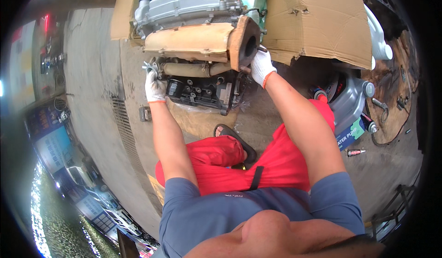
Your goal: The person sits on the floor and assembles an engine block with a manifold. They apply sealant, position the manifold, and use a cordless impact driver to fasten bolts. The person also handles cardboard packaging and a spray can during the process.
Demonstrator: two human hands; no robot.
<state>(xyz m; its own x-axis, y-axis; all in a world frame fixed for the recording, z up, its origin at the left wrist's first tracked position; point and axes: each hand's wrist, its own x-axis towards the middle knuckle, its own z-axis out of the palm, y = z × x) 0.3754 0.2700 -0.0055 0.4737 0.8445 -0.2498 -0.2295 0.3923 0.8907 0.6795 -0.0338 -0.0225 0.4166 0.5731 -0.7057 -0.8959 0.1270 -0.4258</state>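
Note:
A silver engine (193,2) lies ahead of me on green plastic and cardboard. Along its near side runs an exhaust manifold with a tan heat shield (189,39), a thick rusty flange (244,44) and a pipe (186,69) underneath. My left hand (155,86), in a white glove, is closed at the left end of the pipe, around a small silver metal piece (149,68). My right hand (262,67), also gloved, grips the flange's right edge; its fingertips are partly hidden behind it. A black engine cover (198,92) lies below the pipe, between my hands.
Cardboard (317,21) spreads to the right of the engine. A grey jug (347,99), a white jug (378,39), a spray can (368,123) and a small tube (356,152) stand or lie at the right. A floor grate (126,129) runs at the left.

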